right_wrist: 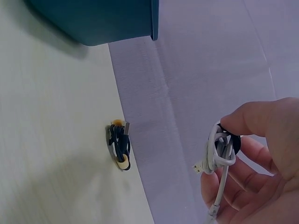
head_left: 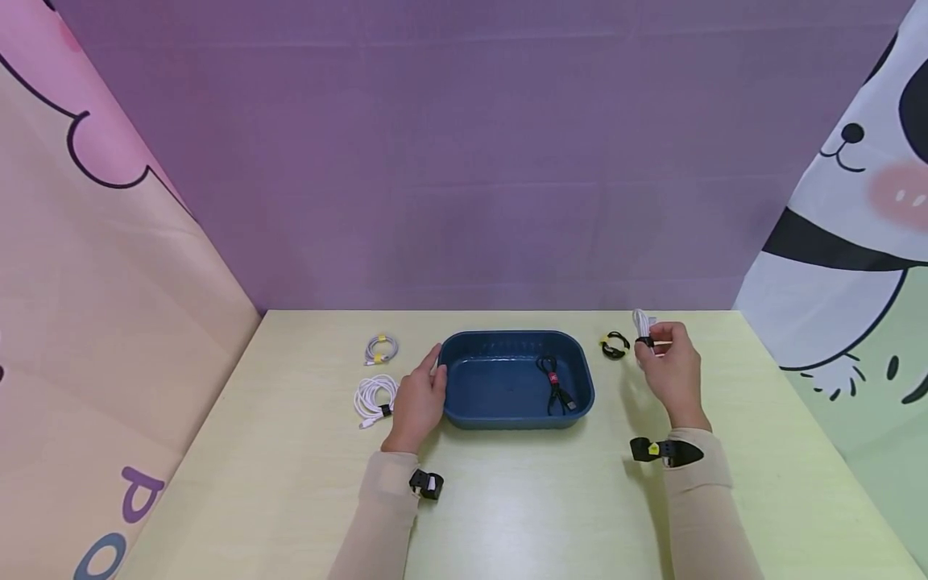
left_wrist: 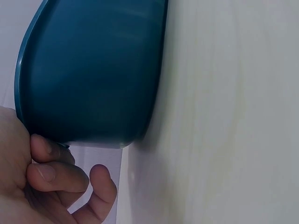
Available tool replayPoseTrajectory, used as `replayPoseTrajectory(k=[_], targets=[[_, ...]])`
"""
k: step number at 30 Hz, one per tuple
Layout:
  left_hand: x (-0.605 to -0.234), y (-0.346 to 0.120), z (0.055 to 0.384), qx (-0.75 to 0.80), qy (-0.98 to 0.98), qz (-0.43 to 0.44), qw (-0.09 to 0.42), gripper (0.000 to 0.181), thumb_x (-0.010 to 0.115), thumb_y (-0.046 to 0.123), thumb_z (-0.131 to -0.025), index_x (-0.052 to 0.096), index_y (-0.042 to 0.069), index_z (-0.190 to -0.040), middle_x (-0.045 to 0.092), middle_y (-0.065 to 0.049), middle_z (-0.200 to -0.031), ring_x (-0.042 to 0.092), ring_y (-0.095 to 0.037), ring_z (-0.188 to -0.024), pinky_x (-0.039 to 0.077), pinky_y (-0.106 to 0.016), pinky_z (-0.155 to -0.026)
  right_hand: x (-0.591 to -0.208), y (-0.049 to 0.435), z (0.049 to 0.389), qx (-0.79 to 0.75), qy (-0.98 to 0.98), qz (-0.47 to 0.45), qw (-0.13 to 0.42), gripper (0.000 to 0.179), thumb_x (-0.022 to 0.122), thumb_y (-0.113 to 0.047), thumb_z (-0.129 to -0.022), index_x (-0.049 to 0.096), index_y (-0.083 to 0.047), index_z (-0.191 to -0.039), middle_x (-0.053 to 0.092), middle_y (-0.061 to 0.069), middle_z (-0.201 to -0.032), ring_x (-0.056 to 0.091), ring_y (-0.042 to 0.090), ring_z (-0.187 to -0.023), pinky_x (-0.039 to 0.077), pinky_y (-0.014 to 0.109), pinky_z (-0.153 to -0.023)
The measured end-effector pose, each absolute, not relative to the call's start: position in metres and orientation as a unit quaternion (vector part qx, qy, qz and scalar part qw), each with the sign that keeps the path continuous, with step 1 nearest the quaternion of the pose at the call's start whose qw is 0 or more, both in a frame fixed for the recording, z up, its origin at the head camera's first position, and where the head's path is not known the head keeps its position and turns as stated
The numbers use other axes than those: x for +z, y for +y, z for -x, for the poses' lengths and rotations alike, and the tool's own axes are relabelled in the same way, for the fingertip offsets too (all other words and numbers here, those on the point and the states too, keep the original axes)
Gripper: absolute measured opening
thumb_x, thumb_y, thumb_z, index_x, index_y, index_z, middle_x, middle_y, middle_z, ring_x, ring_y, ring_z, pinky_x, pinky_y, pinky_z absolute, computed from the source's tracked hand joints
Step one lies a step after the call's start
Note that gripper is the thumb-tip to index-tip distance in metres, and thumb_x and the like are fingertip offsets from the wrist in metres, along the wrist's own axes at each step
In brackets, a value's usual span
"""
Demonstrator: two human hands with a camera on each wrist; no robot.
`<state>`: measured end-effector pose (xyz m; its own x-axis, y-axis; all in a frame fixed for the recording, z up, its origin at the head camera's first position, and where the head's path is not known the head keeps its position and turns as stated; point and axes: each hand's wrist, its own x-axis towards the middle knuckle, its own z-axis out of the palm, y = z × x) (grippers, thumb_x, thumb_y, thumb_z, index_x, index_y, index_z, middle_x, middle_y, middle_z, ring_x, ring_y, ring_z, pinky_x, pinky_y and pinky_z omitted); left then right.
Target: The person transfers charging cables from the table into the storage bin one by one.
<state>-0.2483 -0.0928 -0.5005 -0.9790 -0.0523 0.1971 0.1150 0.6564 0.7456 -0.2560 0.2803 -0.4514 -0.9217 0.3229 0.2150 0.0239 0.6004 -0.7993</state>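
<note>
Right of centre in the frame, the right hand [head_left: 673, 372] had the bundled white cable [head_left: 641, 322] pinched between thumb and fingers! Mid-frame, the left hand [head_left: 419, 407] rested against the left end of the blue bin [head_left: 493, 395], fingers loosely bent, not clenched. Inside, at lower right, lay a red-tied black cable [head_left: 554, 385]; just outside the right rim, a yellow-tied black cable [head_left: 615, 345].
</note>
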Motion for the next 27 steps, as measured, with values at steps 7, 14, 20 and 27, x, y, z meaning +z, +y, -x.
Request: replayPoseTrajectory(k=[7,14,20,27], targets=[[-0.499,-0.093,0.248,-0.416,-0.904,0.017,0.099,0.046,0.054,0.020,-0.106,0.051,0.010,-0.151,0.046,0.001,-0.053,0.040,-0.011,-0.046,0.030,-0.027,-0.046,-0.450,0.278,0.255,0.440,-0.877,0.095,0.166,0.036,0.063,-0.009,-0.097,0.050,0.003,-0.128,0.060,0.023,-0.124,0.059,0.030,-0.106,0.043,0.012,-0.066],[-0.499,-0.093,0.247,-0.416,-0.904,0.015,0.100,0.046,0.054,0.019,-0.106,0.052,0.010,-0.151,0.045,0.001,-0.053,0.040,-0.012,-0.046,0.030,-0.028,-0.047,-0.447,0.275,0.254,0.441,-0.879,0.084,0.163,0.035,0.063,-0.011,-0.098,0.051,0.002,-0.128,0.061,0.022,-0.123,0.059,0.030,-0.106,0.044,0.011,-0.065],[-0.500,-0.093,0.249,-0.418,-0.903,0.015,0.099,0.046,0.054,0.019,-0.106,0.051,0.010,-0.151,0.043,0.002,-0.053,0.040,-0.012,-0.046,0.029,-0.028,-0.046,-0.446,0.271,0.253,0.445,-0.878,0.071,0.160,0.035,0.062,-0.011,-0.098,0.050,0.002,-0.128,0.060,0.023,-0.123,0.058,0.029,-0.106,0.045,0.011,-0.065],[-0.500,-0.093,0.248,-0.418,-0.903,0.015,0.098,0.046,0.053,0.020,-0.106,0.051,0.010,-0.151,0.044,0.002,-0.052,0.040,-0.012,-0.045,0.030,-0.028,-0.046,-0.444,0.268,0.253,0.452,-0.877,0.073,0.148,0.036,0.063,-0.011,-0.098,0.050,0.001,-0.130,0.060,0.022,-0.124,0.058,0.029,-0.107,0.047,0.011,-0.067]])
